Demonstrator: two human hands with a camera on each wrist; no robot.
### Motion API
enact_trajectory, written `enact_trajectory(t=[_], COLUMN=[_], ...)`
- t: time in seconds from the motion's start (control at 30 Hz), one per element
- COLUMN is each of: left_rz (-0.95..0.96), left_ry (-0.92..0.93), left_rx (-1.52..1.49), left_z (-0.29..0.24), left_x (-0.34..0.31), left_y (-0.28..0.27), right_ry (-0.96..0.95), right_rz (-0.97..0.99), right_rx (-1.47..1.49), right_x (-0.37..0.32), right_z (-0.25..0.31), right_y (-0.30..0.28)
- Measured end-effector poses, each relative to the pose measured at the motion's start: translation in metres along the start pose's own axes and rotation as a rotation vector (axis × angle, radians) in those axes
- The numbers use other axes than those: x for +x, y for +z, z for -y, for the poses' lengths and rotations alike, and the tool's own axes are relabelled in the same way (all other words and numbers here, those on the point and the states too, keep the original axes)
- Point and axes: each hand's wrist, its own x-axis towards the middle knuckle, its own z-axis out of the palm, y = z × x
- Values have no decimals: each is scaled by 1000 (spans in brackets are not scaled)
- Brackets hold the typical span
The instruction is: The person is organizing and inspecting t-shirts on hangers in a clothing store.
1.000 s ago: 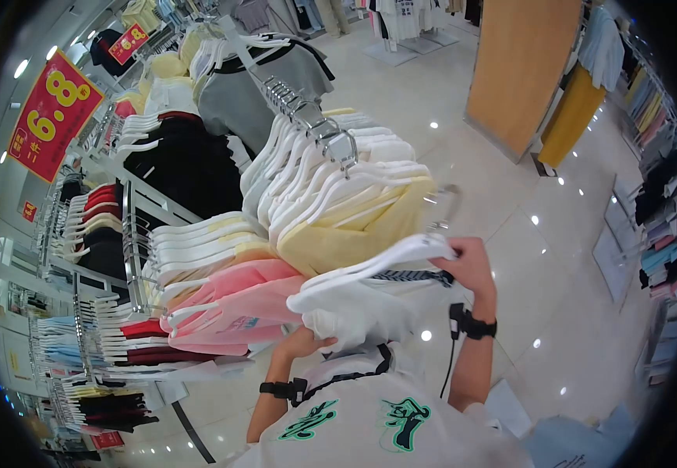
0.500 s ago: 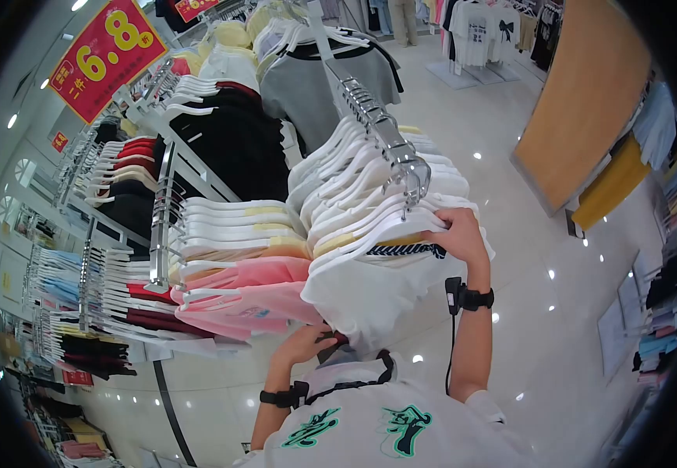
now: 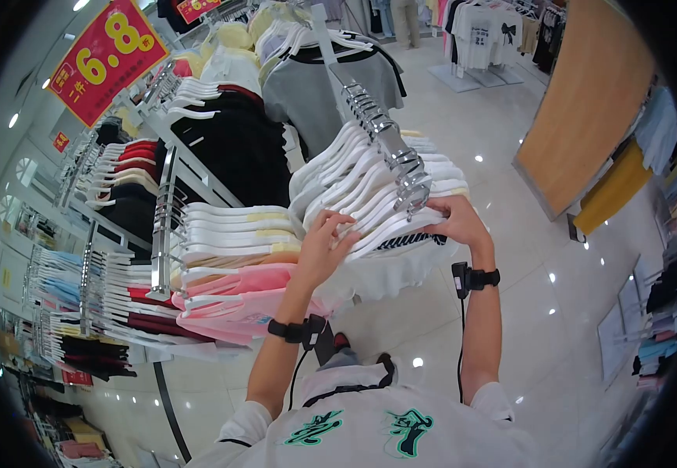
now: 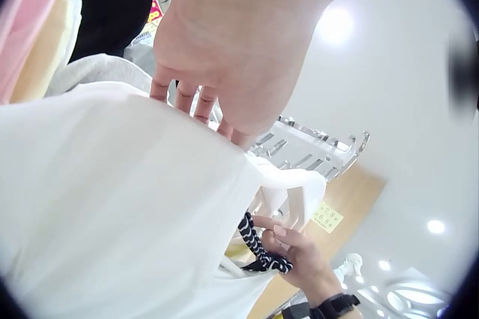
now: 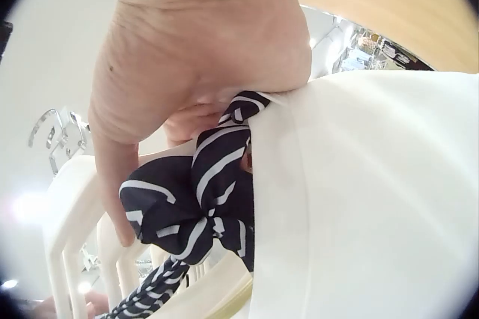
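Observation:
A white top with a black-and-white striped tie at its neckline hangs at the near end of a row on the metal rail. My right hand grips the right end of its white hanger; its fingers reach in beside the tie. At the top's left shoulder, my left hand has its fingers spread loosely. In the left wrist view, those fingertips rest along the shoulder, partly hidden behind the fabric.
More garments on white hangers fill the rail behind. Pink tops hang close by on the left rack. A red sale sign stands at upper left, a wooden panel at right. Glossy floor spreads to the right.
The white top went from being held out in front to hanging at the rail's end. My left hand rose from below the top to its left shoulder; my right hand stays at the hanger.

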Motion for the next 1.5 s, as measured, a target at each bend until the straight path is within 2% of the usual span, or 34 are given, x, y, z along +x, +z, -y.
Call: enact_trajectory(t=[0.13, 0.27, 0.37, 0.43, 0.5, 0.6, 0.67, 0.8, 0.87, 0.97, 1.07, 1.13, 1.2, 1.33, 1.4, 1.43, 1.5], left_rz=[3, -33, -3, -8, -4, -29, -88, 53, 130, 115, 94, 72, 96, 86, 76, 75, -88], left_ry=[18, 34, 108, 95, 88, 183, 424, 413, 340, 327, 320, 317, 232, 208, 109, 117, 191], left_rx=[233, 440, 500, 516, 536, 528, 460, 531, 576, 596, 589, 577, 515, 481, 455, 456, 342], left_z=[0, 1, 21, 26, 25, 6, -7, -18, -22, -20, -12, -6, -5, -15, -27, -29, -33], left_x=[21, 36, 45, 49, 48, 49, 50, 64, 69, 78, 85, 90, 96, 87, 77, 71, 54], left_y=[11, 21, 22, 24, 27, 32, 34, 30, 32, 37, 41, 36, 33, 31, 29, 28, 27], right_ry=[77, 51, 69, 85, 47, 28, 50, 35, 32, 3, 60, 80, 79, 96, 106, 115, 102], right_rz=[20, -45, -50, -43, -32, -79, -98, -138, -151, -205, -233, -224, -229, -220, -216, -204, -211], right_rx=[28, 38, 21, 1, 120, 34, 55, 14, 18, 21, 1, -107, -102, -125, -131, -138, -139], right_x=[-17, -24, -30, -33, -35, -48, -59, -58, -60, -63, -68, -67, -67, -63, -55, -52, -54], right_z=[15, 19, 27, 27, 13, 4, 11, 0, 11, 17, 16, 16, 18, 31, 30, 30, 38], right_y=[1, 2, 1, 4, 6, 4, 8, 7, 8, 9, 10, 10, 9, 5, 3, 2, -2])
